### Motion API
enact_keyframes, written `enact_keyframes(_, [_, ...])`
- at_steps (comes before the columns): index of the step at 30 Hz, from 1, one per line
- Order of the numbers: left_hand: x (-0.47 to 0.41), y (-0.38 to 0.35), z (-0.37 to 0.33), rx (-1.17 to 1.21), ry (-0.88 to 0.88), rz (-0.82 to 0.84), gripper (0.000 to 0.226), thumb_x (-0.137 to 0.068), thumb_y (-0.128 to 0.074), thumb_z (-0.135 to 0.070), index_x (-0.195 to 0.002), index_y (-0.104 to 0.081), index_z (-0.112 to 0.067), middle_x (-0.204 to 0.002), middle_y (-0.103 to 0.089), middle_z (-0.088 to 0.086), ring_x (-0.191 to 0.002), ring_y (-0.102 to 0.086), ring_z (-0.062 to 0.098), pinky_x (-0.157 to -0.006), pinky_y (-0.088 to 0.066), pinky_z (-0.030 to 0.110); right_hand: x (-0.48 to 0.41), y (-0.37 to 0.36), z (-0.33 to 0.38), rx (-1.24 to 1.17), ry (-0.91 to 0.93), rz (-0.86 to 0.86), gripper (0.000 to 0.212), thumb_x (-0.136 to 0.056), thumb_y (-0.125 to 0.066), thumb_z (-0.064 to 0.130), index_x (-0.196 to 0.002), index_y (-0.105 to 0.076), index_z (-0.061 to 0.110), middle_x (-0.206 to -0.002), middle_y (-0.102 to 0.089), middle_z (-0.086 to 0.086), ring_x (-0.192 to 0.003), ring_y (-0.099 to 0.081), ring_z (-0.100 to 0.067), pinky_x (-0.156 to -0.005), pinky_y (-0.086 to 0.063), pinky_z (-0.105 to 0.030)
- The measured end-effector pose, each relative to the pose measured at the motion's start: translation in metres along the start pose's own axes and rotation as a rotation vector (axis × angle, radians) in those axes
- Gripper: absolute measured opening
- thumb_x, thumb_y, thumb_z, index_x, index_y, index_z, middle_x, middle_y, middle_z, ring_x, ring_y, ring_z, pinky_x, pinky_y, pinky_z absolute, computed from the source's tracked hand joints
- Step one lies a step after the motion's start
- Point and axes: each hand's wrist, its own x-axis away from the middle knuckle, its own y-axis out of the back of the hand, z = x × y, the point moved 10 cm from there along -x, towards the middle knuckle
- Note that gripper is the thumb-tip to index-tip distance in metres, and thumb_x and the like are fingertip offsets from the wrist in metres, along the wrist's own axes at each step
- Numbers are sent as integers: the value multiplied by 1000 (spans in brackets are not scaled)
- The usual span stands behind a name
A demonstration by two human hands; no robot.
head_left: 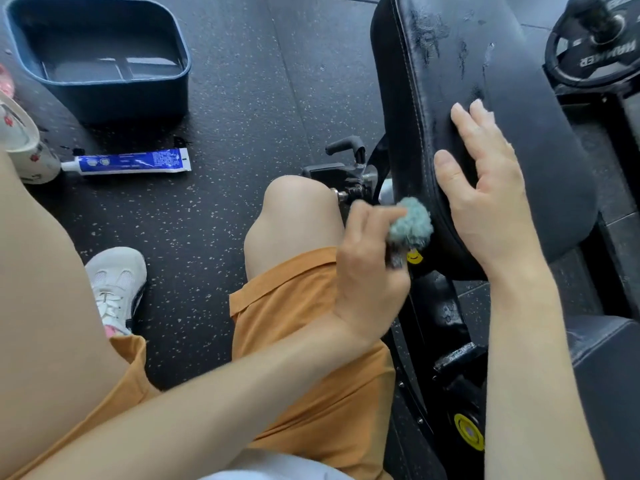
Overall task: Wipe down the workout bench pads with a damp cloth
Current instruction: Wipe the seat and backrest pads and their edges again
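Right now the wiping is at the rounded near end of the bench pad (485, 64), and the useful thing is to press the cloth (412, 220) into that curve rather than dab at it. The left hand (367, 268) has its fingers curled round a tight teal wad, pinched against the pad's lower edge. Opening the wad a little would probably give more contact and let it follow the stitched seam along the side. The right hand (488, 192) lies flat on top, fingers straight and slightly spread, steadying the pad; it likely needs to shift before that patch can be wiped. The pad looks like smooth black vinyl, thick, with soft rolled edges, and its far part shows wet streaks and smears. The cloth looks fluffy, a looped microfibre sort. On the speckled rubber floor (242, 98) stand a dark blue plastic basin (131, 98) holding water and a blue-and-white tube (131, 162).
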Motion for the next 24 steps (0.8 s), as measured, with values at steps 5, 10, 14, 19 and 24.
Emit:
enact_keyframes(5, [-48,7,11,24,88,-87,28,-65,-56,10,-89,-63,-2,-83,-54,12,-75,-47,13,-69,-33,8,-2,-1,0,-2,9,24,56,-94,-41,35,-148,-33,23,-159,-19,2,-147,-11,-9,-121,-4,-37])
enact_keyframes(10, [-5,2,-2,18,-41,-32,32,-63,-53,16,-91,-62,3,-82,-52,15,-77,-46,14,-69,-34,8,2,-2,-3,20,16,22,52,-98,-42,30,-148,-32,23,-159,-18,2,-147,-9,-8,-120,-1,-34])
enact_keyframes(14, [-31,5,4,45,-6,-57,27,-67,-49,6,-89,-63,-1,-82,-53,13,-75,-46,13,-68,-33,7,0,-2,-2,12,17,35,53,-97,-42,31,-149,-31,23,-159,-17,2,-147,-8,-8,-120,0,-33])
enact_keyframes(19, [-30,5,6,13,-42,-64,31,-64,-50,9,-91,-62,0,-83,-51,12,-76,-45,15,-66,-33,12,2,-3,-3,17,27,22,54,-97,-42,31,-148,-32,21,-159,-19,1,-147,-10,-9,-119,0,-32])
enact_keyframes(24, [-9,0,0,53,-82,-22,40,-58,-51,16,-93,-59,-2,-81,-51,15,-76,-44,14,-68,-33,7,0,-2,-2,15,22,27,57,-94,-41,36,-148,-32,23,-159,-19,2,-147,-10,-8,-119,-1,-31])
